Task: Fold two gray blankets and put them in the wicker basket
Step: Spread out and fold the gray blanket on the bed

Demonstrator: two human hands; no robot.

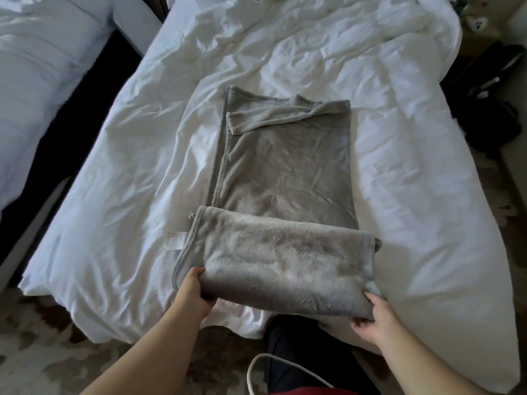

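Note:
A gray fleece blanket (282, 166) lies in a long folded strip on the white bed, its near end turned over into a thick fold. My left hand (194, 292) grips the left corner of that near fold, fingers tucked under it. At the fold's right corner my right hand (373, 317) pinches the cloth. A white care label (176, 240) sticks out at the blanket's left edge. The far end has one corner flipped back. A second gray blanket and the wicker basket are not in view.
The white rumpled duvet (399, 166) covers the bed. A second bed (42, 67) stands at the left across a dark gap. Dark items lie on the floor at the right (484, 109). A patterned rug (42, 352) and a white cable (256, 372) are near my legs.

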